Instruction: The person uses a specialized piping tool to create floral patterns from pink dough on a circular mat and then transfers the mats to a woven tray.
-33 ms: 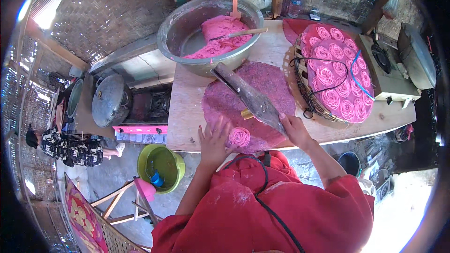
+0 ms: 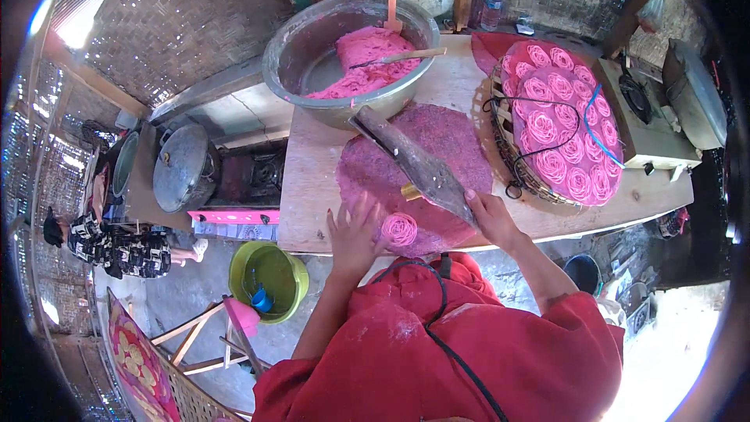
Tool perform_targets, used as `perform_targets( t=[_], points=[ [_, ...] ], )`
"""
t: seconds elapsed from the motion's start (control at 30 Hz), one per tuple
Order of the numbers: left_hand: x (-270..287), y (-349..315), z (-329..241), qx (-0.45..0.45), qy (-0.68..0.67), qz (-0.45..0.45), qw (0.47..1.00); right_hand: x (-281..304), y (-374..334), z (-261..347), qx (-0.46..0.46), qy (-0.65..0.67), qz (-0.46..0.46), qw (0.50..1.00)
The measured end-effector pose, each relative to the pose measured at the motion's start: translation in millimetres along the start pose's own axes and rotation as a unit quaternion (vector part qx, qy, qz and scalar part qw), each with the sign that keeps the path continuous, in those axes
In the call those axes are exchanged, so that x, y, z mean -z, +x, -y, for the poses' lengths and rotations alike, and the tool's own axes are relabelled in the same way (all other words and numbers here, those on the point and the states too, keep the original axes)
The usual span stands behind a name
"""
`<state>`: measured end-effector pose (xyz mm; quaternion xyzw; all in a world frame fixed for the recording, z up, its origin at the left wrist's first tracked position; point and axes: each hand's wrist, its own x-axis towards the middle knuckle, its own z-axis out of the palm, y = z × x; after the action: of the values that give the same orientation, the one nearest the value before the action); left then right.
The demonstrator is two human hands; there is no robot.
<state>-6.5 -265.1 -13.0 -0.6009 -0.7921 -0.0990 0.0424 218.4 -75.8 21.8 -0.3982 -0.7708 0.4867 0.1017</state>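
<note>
Resting low at centre frame, my left hand [image 2: 353,233] had its fingers spread apart on the bench [image 2: 312,187], the pink coil [image 2: 400,228] just to its right. My right hand [image 2: 492,215] had fingers clamped on the long dark press [image 2: 418,164], which slanted toward the upper left.

The person wears a loose red garment dusted with pale powder, a thin black cable running down it.
</note>
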Motion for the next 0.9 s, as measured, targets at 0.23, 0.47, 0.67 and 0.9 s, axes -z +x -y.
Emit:
perform_targets(
  t=[0.23,0.47,0.67,0.9],
  points=[
    [78,27,6,0.050,-0.265,-0.186,0.945,18,-6,48,0.049,0.002,0.068,0.996],
    [92,22,4,0.041,-0.593,-0.139,0.792,19,2,44,0.064,0.199,0.214,0.954],
    [107,35,-24,0.021,-0.591,-0.162,0.790,19,9,70,-0.090,0.541,0.343,0.763],
    [107,57,-29,0.017,-0.571,-0.181,0.801,6,15,62,-0.104,0.672,0.468,0.565]
  ],
)
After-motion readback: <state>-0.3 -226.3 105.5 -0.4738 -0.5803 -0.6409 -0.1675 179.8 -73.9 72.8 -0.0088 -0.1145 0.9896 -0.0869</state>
